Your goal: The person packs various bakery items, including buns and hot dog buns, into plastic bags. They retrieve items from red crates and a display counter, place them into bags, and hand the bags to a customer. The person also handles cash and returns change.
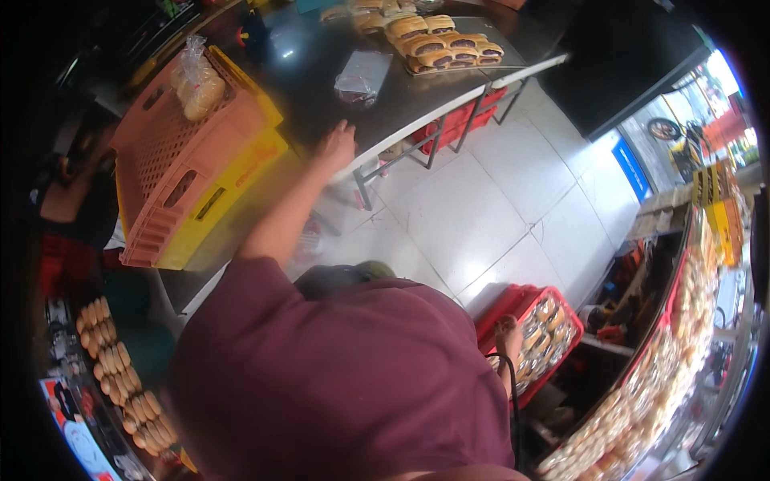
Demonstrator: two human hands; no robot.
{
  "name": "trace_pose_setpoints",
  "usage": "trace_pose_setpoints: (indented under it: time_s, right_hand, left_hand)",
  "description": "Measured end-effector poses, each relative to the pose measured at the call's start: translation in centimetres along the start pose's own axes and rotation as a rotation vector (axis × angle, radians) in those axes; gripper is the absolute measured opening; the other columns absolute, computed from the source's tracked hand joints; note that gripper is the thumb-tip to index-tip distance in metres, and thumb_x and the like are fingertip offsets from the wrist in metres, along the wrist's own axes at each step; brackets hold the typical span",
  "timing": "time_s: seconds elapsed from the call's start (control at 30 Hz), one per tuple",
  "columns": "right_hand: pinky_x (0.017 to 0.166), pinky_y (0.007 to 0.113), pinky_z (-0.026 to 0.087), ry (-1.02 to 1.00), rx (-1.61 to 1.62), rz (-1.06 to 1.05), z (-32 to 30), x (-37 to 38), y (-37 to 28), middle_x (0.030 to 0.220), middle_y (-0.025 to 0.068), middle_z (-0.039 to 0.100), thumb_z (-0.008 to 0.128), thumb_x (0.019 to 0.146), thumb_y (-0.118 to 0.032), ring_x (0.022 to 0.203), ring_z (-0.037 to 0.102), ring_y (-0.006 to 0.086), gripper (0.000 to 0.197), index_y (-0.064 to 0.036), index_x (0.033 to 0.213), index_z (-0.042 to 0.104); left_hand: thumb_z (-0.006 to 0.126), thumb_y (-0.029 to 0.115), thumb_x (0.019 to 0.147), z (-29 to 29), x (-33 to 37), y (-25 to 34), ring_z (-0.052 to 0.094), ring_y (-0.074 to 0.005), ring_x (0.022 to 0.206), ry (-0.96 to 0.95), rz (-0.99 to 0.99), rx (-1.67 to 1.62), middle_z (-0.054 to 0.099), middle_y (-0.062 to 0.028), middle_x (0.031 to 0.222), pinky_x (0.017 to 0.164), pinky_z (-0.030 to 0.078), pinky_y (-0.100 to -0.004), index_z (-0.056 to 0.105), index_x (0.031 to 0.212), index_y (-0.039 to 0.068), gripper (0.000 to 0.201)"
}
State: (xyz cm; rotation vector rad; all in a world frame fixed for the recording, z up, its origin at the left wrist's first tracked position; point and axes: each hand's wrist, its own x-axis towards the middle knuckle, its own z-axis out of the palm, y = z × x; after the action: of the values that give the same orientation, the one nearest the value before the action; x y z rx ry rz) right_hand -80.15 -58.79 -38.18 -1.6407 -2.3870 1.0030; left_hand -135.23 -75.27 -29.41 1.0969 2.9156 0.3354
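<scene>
My left arm reaches forward, and my left hand (337,146) rests at the near edge of the dark-topped table (417,100), its fingers apart and holding nothing. Beyond its fingertips lies a clear plastic bag (357,90) with a pale flat sheet or pack (367,68). Low on the right, my right hand (508,330) is closed at the rim of a red plastic crate (571,341). Wrapped filled breads (545,333) fill that crate. Part of the right hand's grip is hidden, and a black cord or strap passes by its wrist.
A tray of dark-filled bread rolls (453,50) stands on the table. Left are stacked pink (152,172) and yellow crates (241,188), with bagged buns (200,92) on top. Elongated rolls (120,373) sit lower left. A long rack of packed bread (642,385) lines the right, beside white floor tiles (513,200).
</scene>
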Motion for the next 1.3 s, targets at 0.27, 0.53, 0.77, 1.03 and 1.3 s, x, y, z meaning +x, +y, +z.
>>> trace_pose_setpoints:
  time_s: [0.27,0.53,0.77,1.03,1.3]
  right_hand:
    - [0.079,0.039,0.05,-0.118,-0.025,-0.292,-3.7,19.8,-11.9,0.098,0.0181,0.066,0.07,0.079,-0.014,0.091,0.064,0.0328,0.029,-0.0032,0.105,0.063]
    - [0.066,0.033,0.051,-0.245,0.015,-0.246,-6.0,36.0,-19.7,0.095,0.014,0.068,0.07,0.081,-0.01,0.076,0.067,0.0222,0.034,-0.0071,0.113,0.061]
    - [0.055,0.028,0.055,-0.215,0.134,-0.261,-8.1,47.3,-32.1,0.094,0.0099,0.068,0.061,0.088,-0.01,0.074,0.068,0.0185,0.029,-0.0039,0.116,0.059]
    - [0.066,0.026,0.053,-0.532,0.292,-0.56,-6.6,59.0,-44.9,0.101,0.0096,0.066,0.057,0.092,-0.008,0.081,0.065,0.0152,0.023,-0.0008,0.114,0.058]
    - [0.067,0.026,0.051,-0.721,0.441,-0.787,-3.6,68.6,-50.5,0.1,0.0088,0.063,0.054,0.093,-0.003,0.083,0.062,0.0152,0.02,-0.0002,0.113,0.055]
  left_hand:
    - [0.042,0.007,0.089,4.9,15.9,-2.2,0.05,-0.0318,0.12,0.021,-0.105,-0.066,0.05,-0.0161,0.132,0.1,0.041,-0.0392,0.056,0.12,0.002,0.034]
    - [0.058,0.013,0.084,8.0,21.8,-3.5,0.055,-0.0279,0.111,0.333,-0.356,-0.079,0.061,-0.0127,0.112,0.088,0.047,-0.0389,0.064,0.105,0.013,0.021]
    - [0.053,0.056,0.086,7.4,21.3,-0.8,0.065,-0.0323,0.086,0.133,-0.702,-0.294,0.068,-0.0125,0.088,0.076,0.05,-0.042,0.067,0.093,0.013,0.046]
    - [0.067,0.034,0.08,7.4,23.4,2.2,0.066,-0.027,0.092,0.155,-0.89,-0.497,0.069,-0.0096,0.096,0.082,0.05,-0.0415,0.068,0.103,0.01,0.033]
    - [0.058,0.006,0.077,6.1,24.8,6.8,0.048,-0.0283,0.123,0.211,-0.476,-0.488,0.059,-0.0124,0.124,0.097,0.043,-0.0388,0.065,0.101,0.009,0.026]
